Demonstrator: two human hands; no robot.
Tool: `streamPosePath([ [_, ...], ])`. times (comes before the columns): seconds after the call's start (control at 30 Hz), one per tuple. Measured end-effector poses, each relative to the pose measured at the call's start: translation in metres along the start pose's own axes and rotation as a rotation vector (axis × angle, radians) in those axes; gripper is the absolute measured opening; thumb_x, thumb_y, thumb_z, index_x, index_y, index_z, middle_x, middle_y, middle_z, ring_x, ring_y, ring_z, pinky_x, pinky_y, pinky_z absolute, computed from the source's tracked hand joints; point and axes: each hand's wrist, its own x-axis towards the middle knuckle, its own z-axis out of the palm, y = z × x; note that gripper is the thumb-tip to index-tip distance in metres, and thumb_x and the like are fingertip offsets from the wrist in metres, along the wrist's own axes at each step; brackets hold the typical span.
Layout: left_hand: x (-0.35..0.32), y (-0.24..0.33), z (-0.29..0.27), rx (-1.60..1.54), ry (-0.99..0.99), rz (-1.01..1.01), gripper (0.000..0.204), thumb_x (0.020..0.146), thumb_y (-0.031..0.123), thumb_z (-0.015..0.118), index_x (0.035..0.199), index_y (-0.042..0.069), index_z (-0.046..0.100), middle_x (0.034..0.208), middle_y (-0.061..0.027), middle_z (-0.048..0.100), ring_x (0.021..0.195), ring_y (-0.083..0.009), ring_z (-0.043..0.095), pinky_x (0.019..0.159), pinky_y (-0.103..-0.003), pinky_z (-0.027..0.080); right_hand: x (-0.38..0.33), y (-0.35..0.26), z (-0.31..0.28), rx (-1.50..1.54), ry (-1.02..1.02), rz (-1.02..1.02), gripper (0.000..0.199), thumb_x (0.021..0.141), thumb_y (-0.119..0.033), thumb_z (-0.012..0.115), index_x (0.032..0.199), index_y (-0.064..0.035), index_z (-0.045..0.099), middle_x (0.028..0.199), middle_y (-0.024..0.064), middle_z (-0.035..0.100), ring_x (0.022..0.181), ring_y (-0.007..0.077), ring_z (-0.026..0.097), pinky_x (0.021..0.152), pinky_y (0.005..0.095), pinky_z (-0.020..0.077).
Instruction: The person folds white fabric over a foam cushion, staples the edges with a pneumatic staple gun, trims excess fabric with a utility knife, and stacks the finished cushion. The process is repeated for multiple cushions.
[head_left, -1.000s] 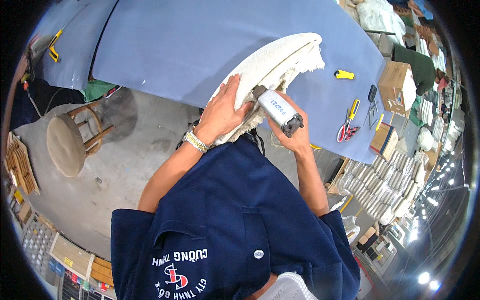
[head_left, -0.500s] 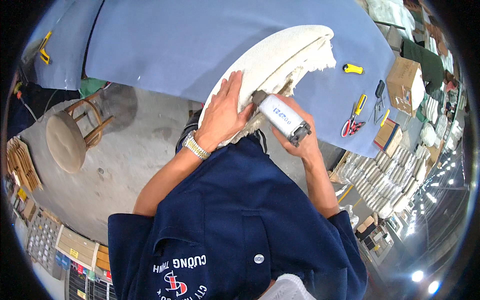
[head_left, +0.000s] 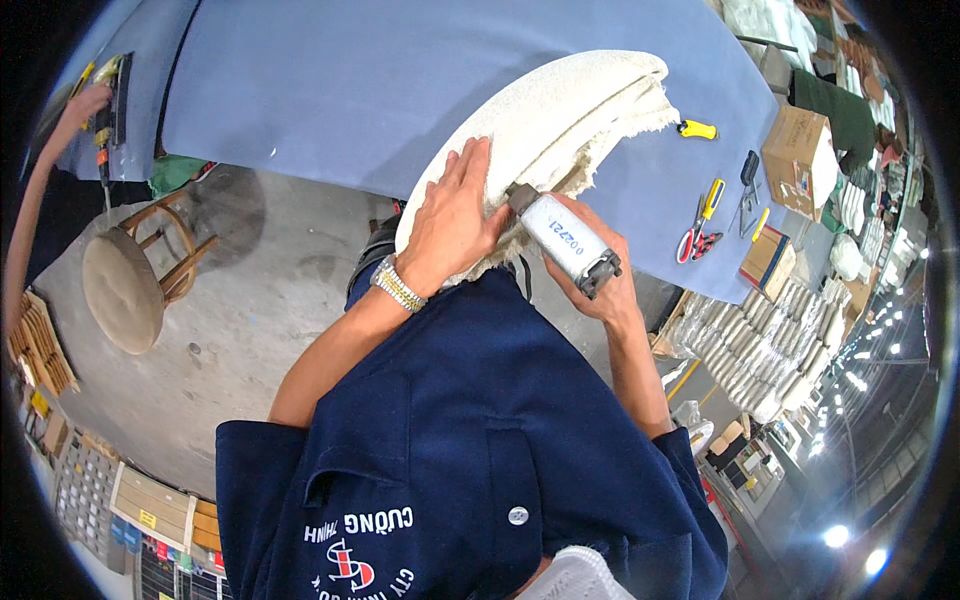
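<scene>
The left grip (head_left: pixel 443 218) lies unclenched on a white cushion (head_left: pixel 530 110) overhanging the desk (head_left: pixel 330 90), while the right grip (head_left: pixel 608 238) clasps a silver tool (head_left: pixel 562 236) bearing blue digits, nose apparently touching the cushion.

bright, even light — lamps (head_left: pixel 836 536) glare at lower right — edges bent and blackened.

The cushion (head_left: pixel 545 110) looks matt cloth, the tool (head_left: pixel 562 232) smooth metal.
</scene>
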Motion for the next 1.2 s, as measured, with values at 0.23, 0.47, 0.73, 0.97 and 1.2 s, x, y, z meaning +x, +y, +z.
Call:
streamPosePath([
  [0.23, 0.001, 0.006, 0.006, 0.031, -0.006, -0.022, 0.090, 0.088, 0.016, 0.073, 0.160, -0.001, 0.022, 0.162, -0.0300, 0.032, 0.147, -0.0492, 0.035, 0.114, -0.056, 0.040, -0.004, 0.009, 0.002, 0.006, 0.016, 0.005, 0.062, 0.074, -0.007, 0.077, 0.134, -0.0073, 0.062, 0.129, 0.0155, 0.069, 0.116, 0.0381, 0.068, 0.096, 0.0383, 0.0558],
  [0.47, 0.000, 0.006, 0.006, 0.035, -0.024, -0.007, 0.094, 0.085, 0.012, 0.074, 0.161, 0.000, 0.019, 0.164, -0.0287, 0.029, 0.149, -0.0486, 0.032, 0.114, -0.060, 0.038, -0.018, 0.008, 0.006, -0.027, 0.033, -0.002, 0.062, 0.074, -0.009, 0.077, 0.134, -0.0068, 0.063, 0.129, 0.0167, 0.070, 0.114, 0.0365, 0.069, 0.095, 0.0383, 0.0559],
  [0.73, -0.004, 0.008, 0.011, -0.002, -0.017, -0.029, 0.097, 0.082, 0.009, 0.073, 0.163, 0.005, 0.019, 0.163, -0.0315, 0.028, 0.149, -0.0511, 0.030, 0.116, -0.064, 0.035, -0.007, 0.007, 0.001, 0.062, -0.047, 0.010, 0.062, 0.072, -0.005, 0.075, 0.132, -0.0089, 0.063, 0.126, 0.0155, 0.070, 0.115, 0.0374, 0.069, 0.096, 0.0384, 0.0551],
  [0.97, 0.007, -0.030, -0.010, -0.235, -0.209, 0.166, 0.123, 0.072, 0.037, 0.091, 0.166, 0.018, 0.013, 0.169, -0.0279, 0.015, 0.157, -0.0436, 0.014, 0.126, -0.053, 0.020, -0.006, 0.016, 0.008, 0.070, 0.016, -0.047, 0.061, 0.073, -0.007, 0.075, 0.132, -0.0078, 0.063, 0.126, 0.0161, 0.070, 0.115, 0.0377, 0.068, 0.097, 0.0392, 0.0550],
  [1.2, -0.009, -0.021, -0.008, -0.106, -0.189, -0.048, 0.105, 0.087, 0.031, 0.079, 0.165, 0.009, 0.012, 0.168, -0.0280, 0.017, 0.157, -0.0411, 0.017, 0.128, -0.045, 0.022, -0.011, 0.007, 0.018, 0.079, 0.073, -0.024, 0.056, 0.077, -0.007, 0.073, 0.132, 0.0009, 0.064, 0.129, 0.0191, 0.069, 0.117, 0.0341, 0.069, 0.100, 0.0372, 0.0524],
])
